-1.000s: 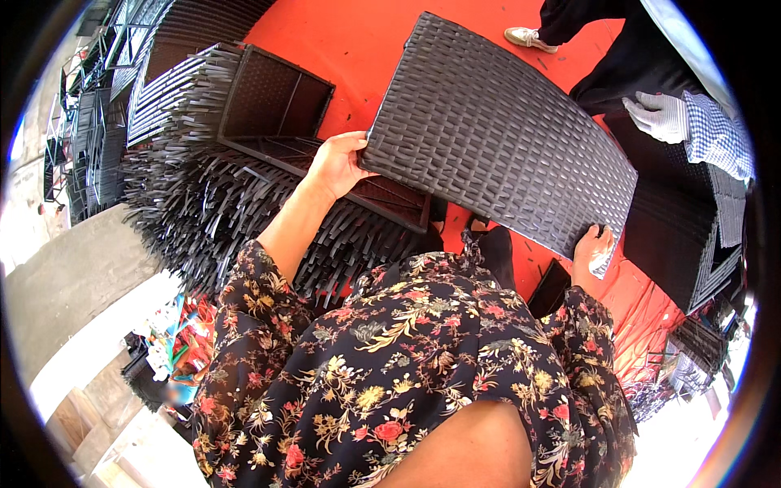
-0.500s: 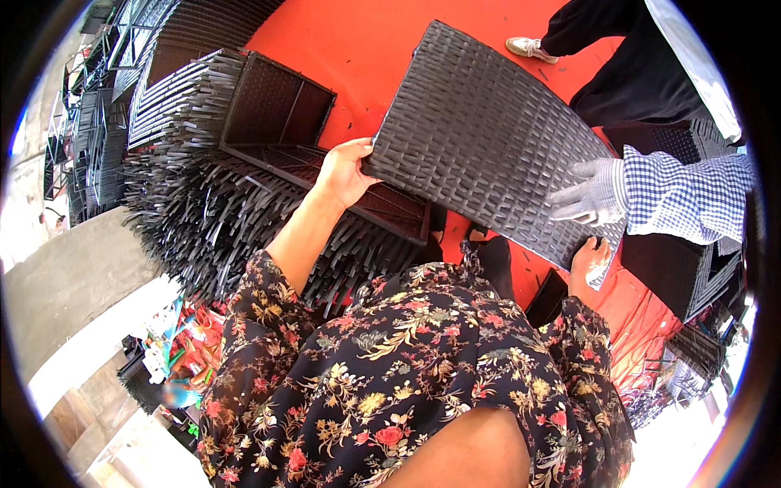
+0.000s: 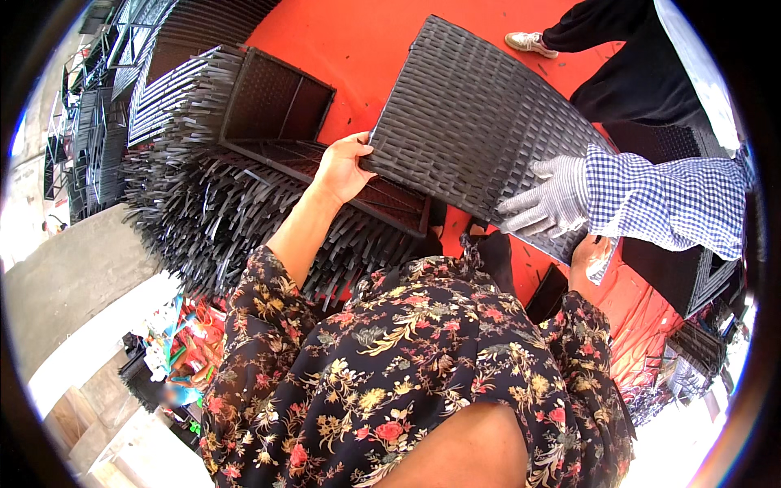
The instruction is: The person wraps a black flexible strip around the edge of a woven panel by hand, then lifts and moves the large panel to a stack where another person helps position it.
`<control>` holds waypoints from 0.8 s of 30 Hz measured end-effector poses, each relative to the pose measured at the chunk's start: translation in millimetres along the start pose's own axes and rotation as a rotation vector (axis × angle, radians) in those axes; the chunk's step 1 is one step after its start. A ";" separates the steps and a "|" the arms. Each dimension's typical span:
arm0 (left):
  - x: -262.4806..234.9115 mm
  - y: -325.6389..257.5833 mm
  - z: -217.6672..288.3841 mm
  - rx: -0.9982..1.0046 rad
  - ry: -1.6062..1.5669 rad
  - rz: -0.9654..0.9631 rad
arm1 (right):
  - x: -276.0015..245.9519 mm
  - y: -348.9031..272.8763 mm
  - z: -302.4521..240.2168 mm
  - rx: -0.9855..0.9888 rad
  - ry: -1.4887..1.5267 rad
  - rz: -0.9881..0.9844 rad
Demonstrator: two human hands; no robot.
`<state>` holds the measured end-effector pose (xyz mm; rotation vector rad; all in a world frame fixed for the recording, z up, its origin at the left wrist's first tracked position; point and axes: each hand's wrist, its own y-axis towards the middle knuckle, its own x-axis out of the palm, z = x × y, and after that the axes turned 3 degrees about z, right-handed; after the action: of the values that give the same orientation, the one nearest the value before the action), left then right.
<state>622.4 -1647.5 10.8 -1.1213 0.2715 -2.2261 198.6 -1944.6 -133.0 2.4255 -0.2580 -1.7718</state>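
A black woven wicker panel (image 3: 472, 114) is held up in front of me, its left part reaching over the frames below. My left hand (image 3: 342, 169) is closed on its left edge, thumb on top and fingers curled underneath. At the panel's near right corner, my right hand (image 3: 587, 259) grips the edge, its upper part hidden behind another person's gloved hand. That grey-white striped gloved hand (image 3: 553, 198) lies on the woven face with fingers spread. A blue-and-white checked sleeve (image 3: 663, 195) covers the other person's arm.
Black wicker frames with many loose strip ends (image 3: 203, 195) are stacked at left. An open black woven frame (image 3: 277, 98) rests there. More black woven pieces (image 3: 691, 268) stand at right. The other person's shoe (image 3: 530, 44) is on the red floor (image 3: 350, 49). Colourful clutter (image 3: 191, 350) lies lower left.
The other person's gloved hand has slid left and slightly nearer across the panel, covering more of my right hand. My left hand and the panel have barely shifted.
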 end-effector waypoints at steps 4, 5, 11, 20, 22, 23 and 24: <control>-2.7 1.3 -0.6 -0.004 0.042 -0.041 | -2.6 0.1 1.8 0.020 -0.008 -0.001; -3.0 -0.3 -0.2 0.002 0.044 -0.043 | -1.3 1.0 0.4 0.016 -0.007 -0.004; -1.8 -2.8 -1.0 0.016 0.088 -0.078 | 0.5 4.9 3.1 0.014 -0.014 0.000; 5.9 -8.2 7.8 0.016 0.404 -0.045 | 4.7 2.9 5.3 -0.026 -0.012 0.017; 10.0 -12.0 10.2 0.016 0.514 -0.042 | -2.8 0.9 1.1 -0.019 -0.010 -0.010; 7.7 -10.8 10.5 0.013 0.545 -0.060 | -1.6 1.0 3.3 -0.020 0.000 -0.007; 3.8 -8.5 11.3 0.010 0.577 -0.077 | 0.7 1.8 6.6 -0.022 0.009 -0.005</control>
<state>625.7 -1642.2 24.0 -0.4645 0.4566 -2.5769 192.3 -1946.5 -135.3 2.4205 -0.2312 -1.7559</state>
